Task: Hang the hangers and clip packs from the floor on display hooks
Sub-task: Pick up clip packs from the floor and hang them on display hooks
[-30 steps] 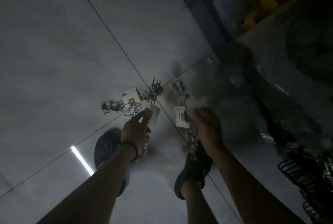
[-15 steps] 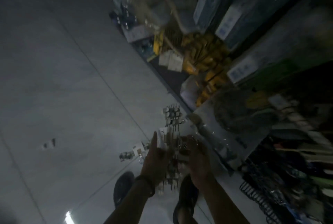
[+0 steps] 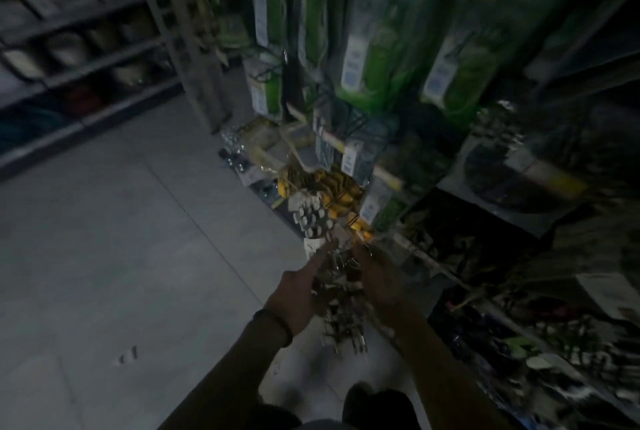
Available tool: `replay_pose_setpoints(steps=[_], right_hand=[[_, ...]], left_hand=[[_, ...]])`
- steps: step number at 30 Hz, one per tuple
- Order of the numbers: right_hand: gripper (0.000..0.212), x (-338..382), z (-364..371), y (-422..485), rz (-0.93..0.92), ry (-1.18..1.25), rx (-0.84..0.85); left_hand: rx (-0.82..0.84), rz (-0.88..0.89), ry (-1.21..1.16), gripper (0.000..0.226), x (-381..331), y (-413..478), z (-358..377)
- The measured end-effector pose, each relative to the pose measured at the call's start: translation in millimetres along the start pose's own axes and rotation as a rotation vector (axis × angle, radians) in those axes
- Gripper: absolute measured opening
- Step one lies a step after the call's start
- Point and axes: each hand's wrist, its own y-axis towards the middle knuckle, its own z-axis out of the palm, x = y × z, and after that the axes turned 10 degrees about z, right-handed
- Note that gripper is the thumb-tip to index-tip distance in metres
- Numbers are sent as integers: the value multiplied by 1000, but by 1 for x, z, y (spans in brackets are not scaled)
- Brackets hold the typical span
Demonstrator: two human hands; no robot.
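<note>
Left hand (image 3: 298, 294) and right hand (image 3: 377, 286) fingers grip the clip packs (image 3: 341, 305), raised just in front of the display rack (image 3: 363, 159). Bundle looks not yet hooked. One small item (image 3: 127, 355) lies on the floor (image 3: 104, 256), probably left to collect.

Dim, blurred. Left hand (image 3: 298, 294) and right hand (image 3: 377, 277) hold clip packs (image 3: 341, 318) bunched between them, left index finger straight. Rack (image 3: 381, 66) of green packets at 12 to 3 o'clock. Small piece (image 3: 127, 355) on floor (image 3: 121, 239) at 8 o'clock.
</note>
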Motion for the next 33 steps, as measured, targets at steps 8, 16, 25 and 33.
replay_pose_setpoints(steps=[8, 16, 25, 33], right_hand=[[25, 46, -69, -47, -104, 125, -30], [25, 57, -107, -68, -302, -125, -213], [30, 60, -144, -105, -229, -335, -373], [93, 78, -151, -141, -189, -513, -342]], left_hand=[[295, 31, 174, 89, -65, 30, -10], [322, 249, 911, 59, -112, 72, -18], [-9, 531, 444, 33, -98, 113, -59], [419, 495, -167, 29, -142, 132, -68]])
